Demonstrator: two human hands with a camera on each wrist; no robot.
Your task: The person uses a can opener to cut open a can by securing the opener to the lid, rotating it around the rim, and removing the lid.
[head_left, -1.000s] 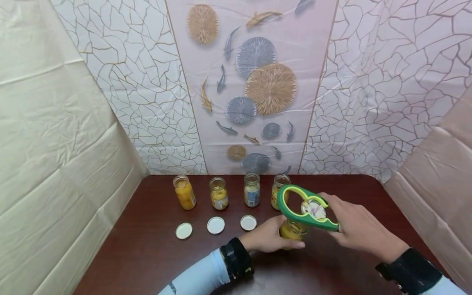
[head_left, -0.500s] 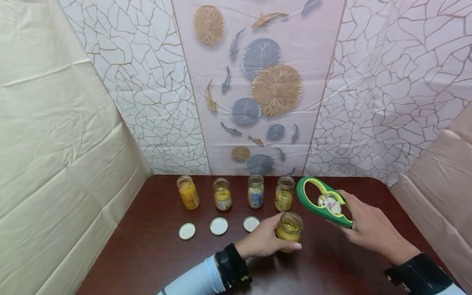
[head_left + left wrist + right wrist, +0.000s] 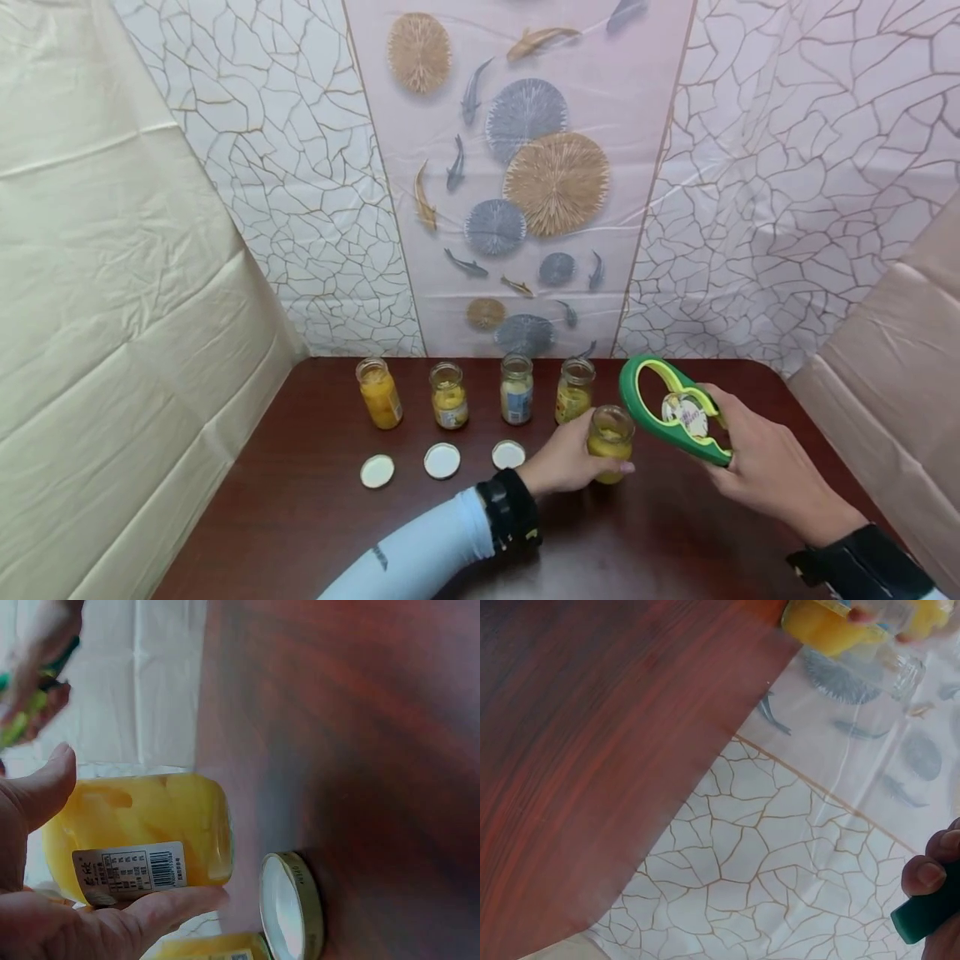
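My left hand (image 3: 562, 458) grips an uncapped glass jar (image 3: 610, 450) of yellow fruit, thumb on one side and fingers on the other. In the left wrist view the jar (image 3: 157, 814) shows a white label with a barcode. To its right, my right hand (image 3: 772, 467) holds a green and lime jar opener (image 3: 634, 396) by its handle end, apart from the jar. A round printed lid (image 3: 686, 414) is caught in the opener's smaller opening. Only part of the opener's green handle (image 3: 922, 915) and some fingers show in the right wrist view.
Behind, several uncapped jars stand in a row: one of orange fruit (image 3: 378, 396), two with yellow contents (image 3: 449, 400) (image 3: 573, 396), and one with a blue label (image 3: 517, 400). Lids (image 3: 377, 471) (image 3: 442, 460) (image 3: 508, 454) lie white side up before them. A patterned cloth hangs beyond the table (image 3: 300, 517).
The opener, first over the jar in my left hand, has moved off to the right with the lid in it. My left hand has shifted the jar slightly right and farther back.
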